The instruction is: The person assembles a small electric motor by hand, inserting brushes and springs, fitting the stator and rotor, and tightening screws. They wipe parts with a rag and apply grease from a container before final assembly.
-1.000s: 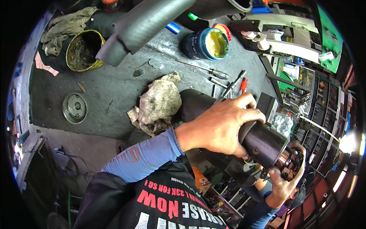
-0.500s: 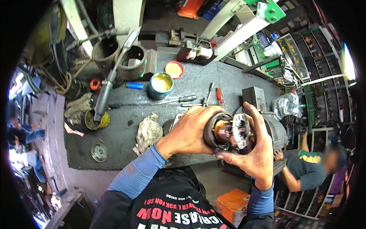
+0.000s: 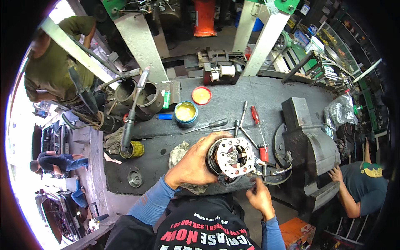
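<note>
My left hand (image 3: pixel 196 163) grips the dark barrel of a starter motor (image 3: pixel 230 158), whose round metal end plate with holes faces up toward me. My right hand (image 3: pixel 260 196) sits just below the plate's lower right edge, fingers pinched at small parts there; what they hold is too small to tell. The motor is held just above the near edge of a dark greasy workbench (image 3: pixel 233 100). A dirty rag (image 3: pixel 179 153) lies under my left wrist.
A heavy bench vise (image 3: pixel 310 150) stands right of the motor. Screwdrivers (image 3: pixel 256 121) and a socket wrench (image 3: pixel 241 114) lie behind it, with a blue tin of yellow grease (image 3: pixel 186 113) and its red lid (image 3: pixel 201 95). A crouching person (image 3: pixel 358 187) is at right; others stand at left.
My view has swung up over the bench. The motor's end plate now faces me squarely, and my right hand has dropped from the plate's face to its lower right edge.
</note>
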